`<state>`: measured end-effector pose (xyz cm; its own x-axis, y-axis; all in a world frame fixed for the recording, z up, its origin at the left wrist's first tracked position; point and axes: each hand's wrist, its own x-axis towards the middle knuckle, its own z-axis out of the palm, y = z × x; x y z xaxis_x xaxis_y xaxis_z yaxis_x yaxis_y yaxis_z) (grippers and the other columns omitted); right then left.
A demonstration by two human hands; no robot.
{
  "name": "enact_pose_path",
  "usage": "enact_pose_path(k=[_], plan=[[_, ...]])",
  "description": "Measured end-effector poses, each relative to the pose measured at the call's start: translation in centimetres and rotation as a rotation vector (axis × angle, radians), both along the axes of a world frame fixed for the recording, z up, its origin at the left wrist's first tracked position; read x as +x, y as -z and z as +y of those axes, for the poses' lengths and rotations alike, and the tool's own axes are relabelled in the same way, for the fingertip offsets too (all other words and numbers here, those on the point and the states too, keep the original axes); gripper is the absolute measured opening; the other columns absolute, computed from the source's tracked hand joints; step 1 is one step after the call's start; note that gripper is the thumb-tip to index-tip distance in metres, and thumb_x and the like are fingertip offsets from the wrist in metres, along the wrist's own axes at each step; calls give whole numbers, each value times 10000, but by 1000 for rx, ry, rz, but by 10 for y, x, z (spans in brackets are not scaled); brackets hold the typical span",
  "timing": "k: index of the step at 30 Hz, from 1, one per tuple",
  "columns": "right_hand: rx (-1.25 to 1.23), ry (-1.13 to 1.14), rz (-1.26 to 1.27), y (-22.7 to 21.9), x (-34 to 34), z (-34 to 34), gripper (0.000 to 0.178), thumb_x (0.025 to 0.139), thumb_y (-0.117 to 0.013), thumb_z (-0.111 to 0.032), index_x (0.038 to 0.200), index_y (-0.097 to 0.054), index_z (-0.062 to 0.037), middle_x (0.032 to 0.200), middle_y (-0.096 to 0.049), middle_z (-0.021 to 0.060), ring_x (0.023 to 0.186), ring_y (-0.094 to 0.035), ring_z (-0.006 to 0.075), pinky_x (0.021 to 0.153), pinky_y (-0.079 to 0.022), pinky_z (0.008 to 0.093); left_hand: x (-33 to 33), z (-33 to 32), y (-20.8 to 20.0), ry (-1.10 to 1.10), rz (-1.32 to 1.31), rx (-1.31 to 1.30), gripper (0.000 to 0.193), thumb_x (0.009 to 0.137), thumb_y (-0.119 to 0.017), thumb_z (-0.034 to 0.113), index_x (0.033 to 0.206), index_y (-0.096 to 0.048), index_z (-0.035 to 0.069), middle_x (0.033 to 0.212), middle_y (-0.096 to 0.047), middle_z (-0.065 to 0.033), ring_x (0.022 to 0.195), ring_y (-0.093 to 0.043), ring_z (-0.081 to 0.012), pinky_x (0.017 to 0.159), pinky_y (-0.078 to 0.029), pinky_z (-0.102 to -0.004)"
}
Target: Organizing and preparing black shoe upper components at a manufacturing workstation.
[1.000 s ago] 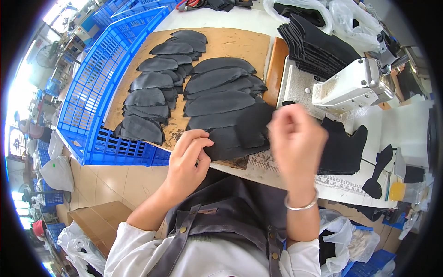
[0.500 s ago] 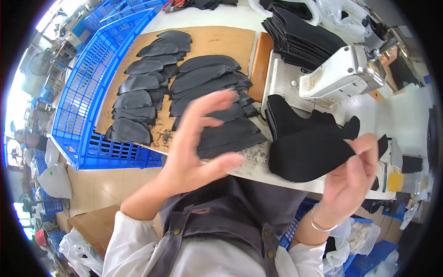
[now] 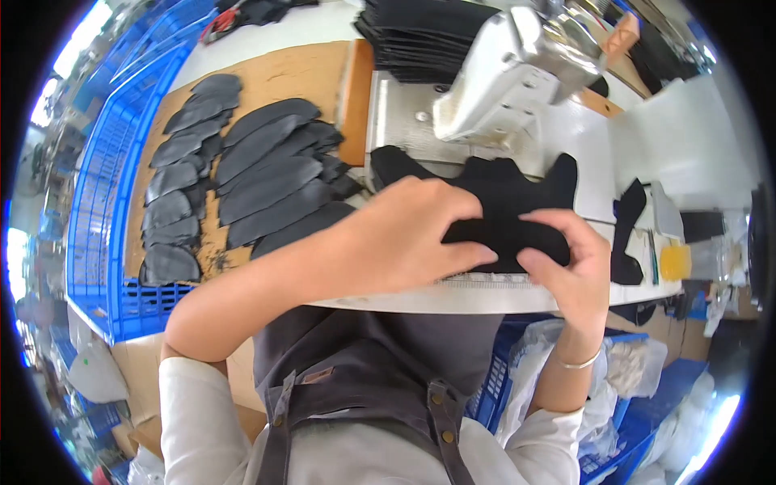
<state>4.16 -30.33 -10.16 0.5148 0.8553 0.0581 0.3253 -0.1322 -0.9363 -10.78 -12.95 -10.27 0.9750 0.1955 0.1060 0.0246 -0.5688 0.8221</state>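
Black fabric pieces with curved, lobed edges lie in front of the white sewing machine. On their left side is my left hand, its thumb and fingers apart over the cloth; part of the cloth is hidden under it. My right hand curls around their right edge, thumb and fingertips against the cloth. A printed ruler strip runs along the table's front edge below the cloth.
Left of the machine, a brown board carries overlapping rows of dark cut pieces. A blue crate stands at its left. Behind lies a black stack. A narrow black piece and a yellow block lie right.
My left hand has moved right, from the air onto the black fabric. The fabric has shifted left and now lies flatter before the machine. The view has turned toward the right.
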Motion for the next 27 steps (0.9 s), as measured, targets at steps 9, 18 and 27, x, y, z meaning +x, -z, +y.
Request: enact_pose_path(k=[9, 18, 27], plan=[[-132, -136, -267, 8, 36, 9, 273, 744, -755, -111, 947, -621, 13, 778, -656, 112, 622, -582, 178, 613, -462, 283, 24, -2, 5, -121, 189, 172, 455, 763, -784, 333, 707, -540, -47, 519, -404, -119, 481, -318, -180, 458, -313, -340], [-151, -161, -285, 12, 40, 10, 308, 694, -784, -68, 941, -613, -1, 779, -627, 42, 701, -543, 85, 665, -446, 234, 25, -7, 16, -160, 136, 261, 406, 745, -796, 321, 803, -601, -30, 635, -565, -179, 548, -530, -352, 531, -439, -354], [-136, -183, -287, 14, 40, 8, 353, 669, -795, -74, 962, -610, -5, 831, -634, 51, 758, -568, 107, 732, -454, 244, 23, -12, 21, -191, 121, 322, 385, 742, -799, 338, 812, -617, 6, 614, -589, -160, 568, -586, -359, 523, -462, -358]])
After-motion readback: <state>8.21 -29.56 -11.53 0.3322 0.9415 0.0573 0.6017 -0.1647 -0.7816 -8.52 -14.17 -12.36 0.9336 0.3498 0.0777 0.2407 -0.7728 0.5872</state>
